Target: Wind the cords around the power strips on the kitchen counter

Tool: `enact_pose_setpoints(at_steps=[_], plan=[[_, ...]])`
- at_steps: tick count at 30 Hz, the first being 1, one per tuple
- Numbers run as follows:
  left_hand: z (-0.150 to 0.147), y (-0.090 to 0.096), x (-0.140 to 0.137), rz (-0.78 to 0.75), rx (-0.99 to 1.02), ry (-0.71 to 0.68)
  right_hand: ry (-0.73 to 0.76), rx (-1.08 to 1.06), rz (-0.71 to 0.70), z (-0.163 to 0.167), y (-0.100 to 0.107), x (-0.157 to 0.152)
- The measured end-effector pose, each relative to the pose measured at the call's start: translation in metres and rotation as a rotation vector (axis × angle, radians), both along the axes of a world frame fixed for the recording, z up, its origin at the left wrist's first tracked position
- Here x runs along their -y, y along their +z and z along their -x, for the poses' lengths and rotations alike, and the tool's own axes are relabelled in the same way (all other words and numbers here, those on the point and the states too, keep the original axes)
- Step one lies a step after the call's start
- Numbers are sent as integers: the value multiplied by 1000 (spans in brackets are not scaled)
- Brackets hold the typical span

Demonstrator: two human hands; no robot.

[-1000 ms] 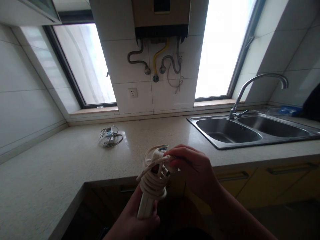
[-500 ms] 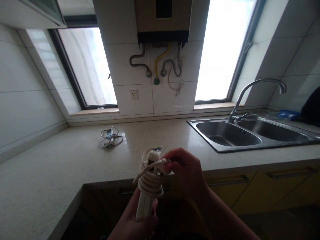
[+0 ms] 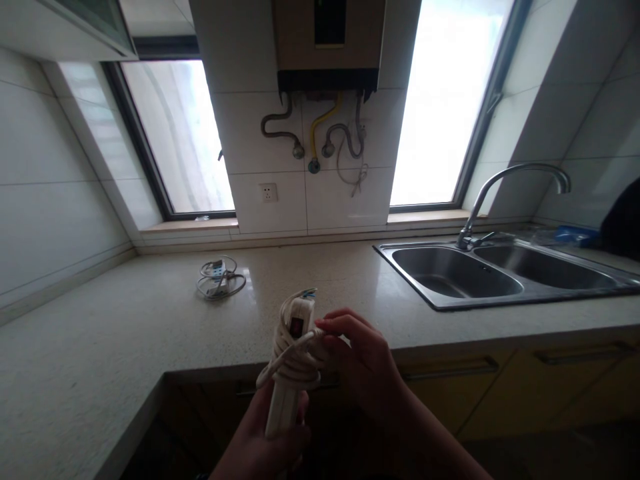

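1. Speckled stone bench (image 3: 125,333) spreads ahead, steel double sink (image 3: 500,277) far right.
2. White power strip (image 3: 287,373) wound in its cord is upright at the near edge, left hand (image 3: 265,453) fingers clamped on its base.
3. Right hand (image 3: 367,367) fingers pinch the cord; keeping the turns snug seems wise.

White-tiled walls (image 3: 60,200), bright windows (image 3: 440,100), perhaps speckled stone countertop (image 3: 125,320).

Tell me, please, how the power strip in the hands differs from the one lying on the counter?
The held strip stands nearly upright off the counter, gripped at its base by the left hand; the far strip lies flat, untouched. The held strip's cord is wound tightly round its body, pinched by the right hand; the far strip's cord lies in loose loops around it. Both look white.
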State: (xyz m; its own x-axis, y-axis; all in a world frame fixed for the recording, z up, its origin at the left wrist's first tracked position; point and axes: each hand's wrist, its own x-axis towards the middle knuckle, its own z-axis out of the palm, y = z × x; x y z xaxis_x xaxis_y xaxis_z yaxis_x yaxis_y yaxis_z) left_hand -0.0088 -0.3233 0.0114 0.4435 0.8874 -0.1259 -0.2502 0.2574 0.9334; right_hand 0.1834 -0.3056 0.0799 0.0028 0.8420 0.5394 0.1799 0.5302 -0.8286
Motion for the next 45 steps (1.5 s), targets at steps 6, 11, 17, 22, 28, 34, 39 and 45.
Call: enact_pose_setpoints(at_steps=[6,11,17,22,28,34,39,45], plan=[[1,1,0,-197,-134,135,-58,157,-65,-5,-5,9],[-6,2,1,-314,-311,289,-51,194,0,-8,-4,8],[-16,13,2,-464,-304,333,-45,175,33,-9,-4,8],[-18,13,-1,-531,-342,295,-7,81,226,-6,-13,10],[-19,5,-5,-545,-385,263,26,-270,369,-2,-28,6],[-21,-4,-2,-489,-262,205,138,-528,448,1,-37,6],[-22,-14,-4,-409,-243,210,154,-633,527,6,-45,5],[-24,-8,-9,-275,-175,139,98,-701,591,3,-55,-3]])
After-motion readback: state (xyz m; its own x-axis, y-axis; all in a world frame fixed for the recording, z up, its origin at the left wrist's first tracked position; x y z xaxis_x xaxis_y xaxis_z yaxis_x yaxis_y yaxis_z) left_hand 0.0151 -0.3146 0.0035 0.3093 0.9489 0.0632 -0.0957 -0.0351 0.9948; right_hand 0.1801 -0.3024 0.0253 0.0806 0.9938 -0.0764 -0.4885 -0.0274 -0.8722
